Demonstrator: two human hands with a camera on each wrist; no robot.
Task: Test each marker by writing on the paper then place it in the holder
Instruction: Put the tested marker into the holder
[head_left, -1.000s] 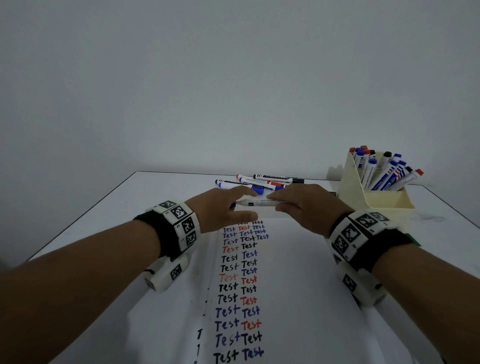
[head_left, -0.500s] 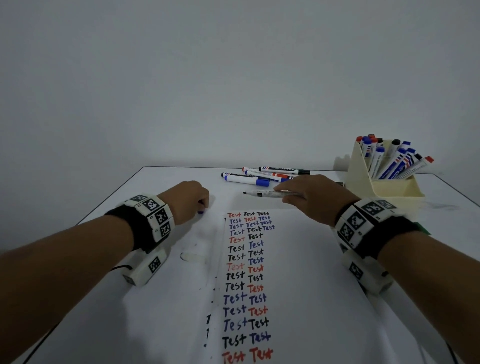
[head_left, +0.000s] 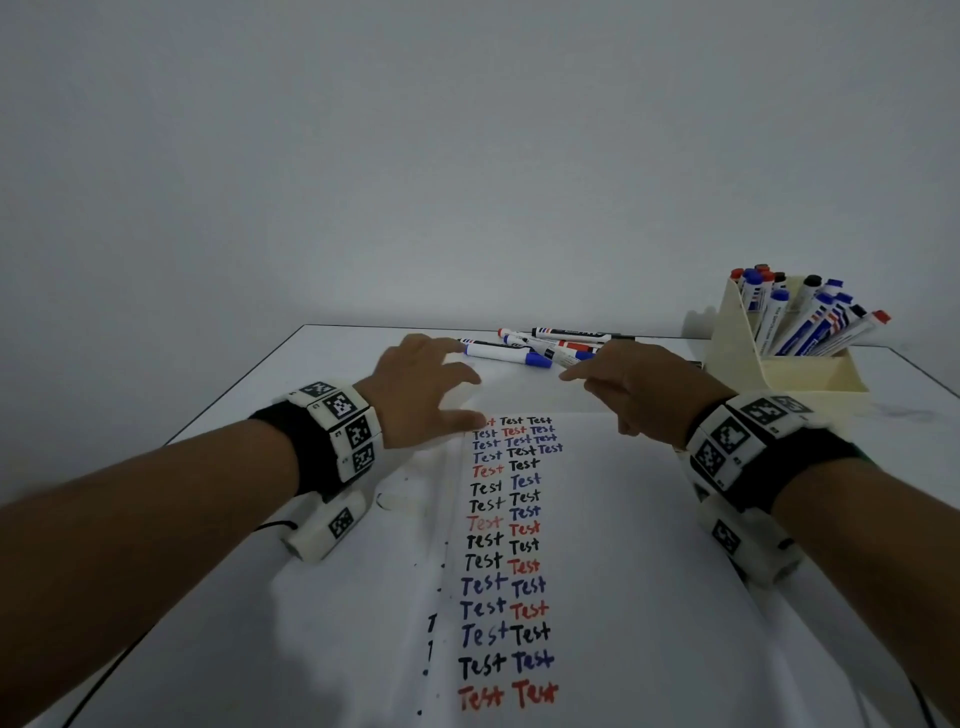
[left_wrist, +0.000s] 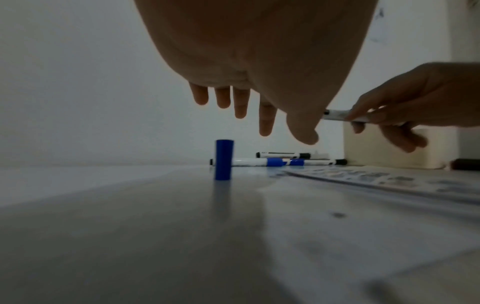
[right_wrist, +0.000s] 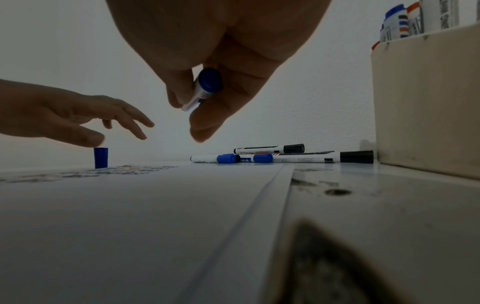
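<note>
My right hand (head_left: 613, 389) pinches an uncapped blue marker (right_wrist: 205, 88) between thumb and fingers, above the top edge of the paper (head_left: 623, 519); its white barrel (left_wrist: 337, 114) pokes out leftward. A blue cap (left_wrist: 223, 160) stands upright on the table just left of the paper. My left hand (head_left: 457, 397) hovers over the cap with fingers spread, holding nothing. From the head view the cap is hidden under that hand. The cream holder (head_left: 810, 379) stands at the right, with several markers in it.
A few loose markers (head_left: 524, 353) lie in a pile beyond my hands, near the table's far edge. Rows of the word "Test" in black, blue and red run down the paper. The holder's wall (right_wrist: 426, 102) rises close on my right.
My left hand pulled the cap off, stood it on the table left of the paper, then opened and lifted above it. My right hand kept the marker.
</note>
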